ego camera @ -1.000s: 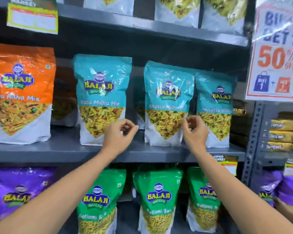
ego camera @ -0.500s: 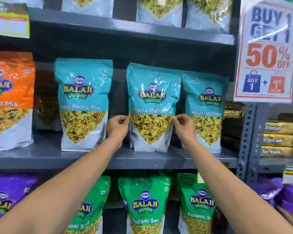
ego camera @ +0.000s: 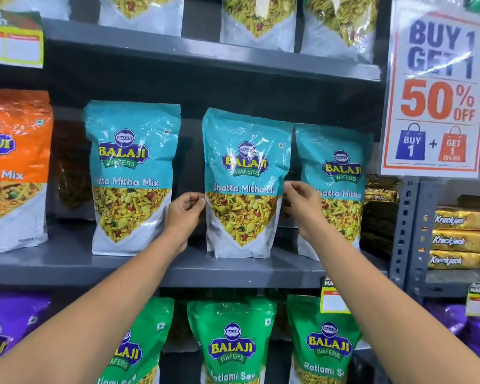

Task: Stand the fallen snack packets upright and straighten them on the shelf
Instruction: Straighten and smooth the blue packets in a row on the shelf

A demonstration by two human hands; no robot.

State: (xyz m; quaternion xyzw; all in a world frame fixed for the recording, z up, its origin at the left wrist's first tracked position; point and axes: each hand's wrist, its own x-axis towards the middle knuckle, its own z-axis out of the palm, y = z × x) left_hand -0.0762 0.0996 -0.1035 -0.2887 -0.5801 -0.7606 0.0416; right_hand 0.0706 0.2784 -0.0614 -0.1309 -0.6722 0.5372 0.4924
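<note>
Three teal Khatta Mitha Mix packets stand upright on the grey middle shelf [ego camera: 233,268]. The middle teal packet [ego camera: 245,173] is pinched at both side edges: my left hand [ego camera: 185,210] grips its left edge and my right hand [ego camera: 302,202] grips its right edge. The left teal packet [ego camera: 132,173] stands apart to the left. The right teal packet [ego camera: 337,173] stands just behind my right hand, its lower left part hidden by that hand.
An orange mix packet [ego camera: 14,167] stands at the far left. Green Ratlami Sev packets [ego camera: 232,342] and purple packets [ego camera: 9,325] fill the shelf below. A "Buy 1 Get 1" sign [ego camera: 434,92] hangs at the right, above gold Krackjack packs [ego camera: 457,239].
Both hands moved from in front of the packets onto the middle teal packet's side edges and took hold of it. The view shifted right and closer.
</note>
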